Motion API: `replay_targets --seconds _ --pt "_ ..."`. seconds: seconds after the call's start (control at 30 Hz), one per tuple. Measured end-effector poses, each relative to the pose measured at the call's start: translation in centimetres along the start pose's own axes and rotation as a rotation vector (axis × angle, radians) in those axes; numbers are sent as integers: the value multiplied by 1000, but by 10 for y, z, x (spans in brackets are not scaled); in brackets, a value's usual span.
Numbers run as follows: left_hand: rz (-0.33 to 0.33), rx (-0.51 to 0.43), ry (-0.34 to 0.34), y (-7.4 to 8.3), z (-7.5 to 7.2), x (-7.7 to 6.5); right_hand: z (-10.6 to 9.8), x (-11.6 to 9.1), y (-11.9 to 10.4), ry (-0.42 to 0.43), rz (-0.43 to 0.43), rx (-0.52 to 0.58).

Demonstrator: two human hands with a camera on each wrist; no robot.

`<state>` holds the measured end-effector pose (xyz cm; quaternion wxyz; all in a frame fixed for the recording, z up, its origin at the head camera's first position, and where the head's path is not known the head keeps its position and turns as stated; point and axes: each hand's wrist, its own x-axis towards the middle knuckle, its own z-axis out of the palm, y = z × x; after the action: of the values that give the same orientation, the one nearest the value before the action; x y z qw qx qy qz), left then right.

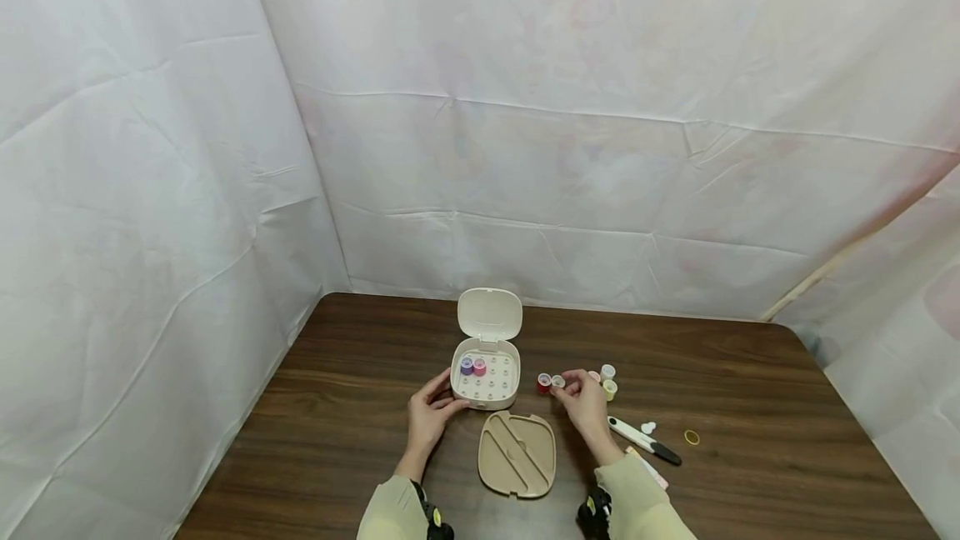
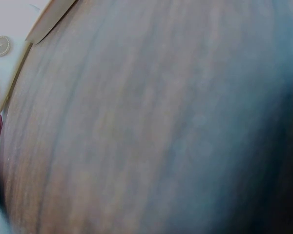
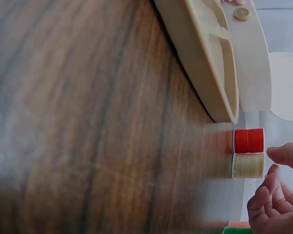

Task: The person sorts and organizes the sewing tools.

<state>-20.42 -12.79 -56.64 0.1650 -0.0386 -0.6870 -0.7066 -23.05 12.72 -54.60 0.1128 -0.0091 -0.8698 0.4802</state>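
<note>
A white sewing box (image 1: 516, 394) stands with its lid up, and rows of pegs fill its inside. A purple thread spool (image 1: 467, 367) and a pink spool (image 1: 479, 367) sit on pegs at its left. My left hand (image 1: 429, 419) grips the box's front left corner, thumb at the front and fingers along the side. To the box's right, a red spool (image 3: 249, 141) and a cream spool (image 3: 249, 165) stand touching on the table. My right hand (image 1: 583, 404) is beside the cream spool, thumb just above it, other fingers loosely bent; nothing is visibly held.
A tan divided tray (image 1: 517, 455) lies in front of the box. Past the right hand stand a white spool (image 1: 607, 372) and a yellow spool (image 1: 610, 390). Nearer are a white-and-black tool (image 1: 645, 440), small white pieces (image 1: 648, 427), a yellow ring (image 1: 692, 437) and a partly hidden pale strip (image 1: 651, 470).
</note>
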Motion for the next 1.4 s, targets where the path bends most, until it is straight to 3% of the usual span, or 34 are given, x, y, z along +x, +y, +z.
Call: replay_targets --seconds 0.83,1.4 --pt "8 -6 1 -6 0 1 5 4 7 3 5 -30" --pt "16 9 -4 0 1 0 -8 -2 -5 6 -21 -2"
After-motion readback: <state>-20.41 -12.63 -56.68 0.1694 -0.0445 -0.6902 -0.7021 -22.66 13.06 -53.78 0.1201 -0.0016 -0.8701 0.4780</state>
